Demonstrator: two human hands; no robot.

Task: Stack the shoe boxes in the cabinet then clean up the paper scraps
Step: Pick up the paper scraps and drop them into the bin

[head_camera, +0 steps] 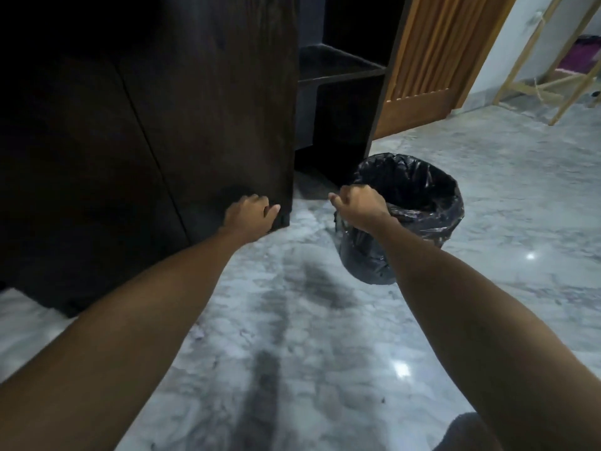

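A dark wooden cabinet fills the left half of the head view, and its door hangs partly open. My left hand presses flat against the door's lower right corner. To the right, a bin lined with a black plastic bag stands on the floor. My right hand grips the bag's near rim with curled fingers. Dark empty shelves show past the door's edge. No shoe boxes or paper scraps are in sight.
The floor is pale grey marble with bright reflections. An orange wooden door stands open behind the cabinet. A light wooden frame leans at the far right. A dark shape sits at the bottom right edge.
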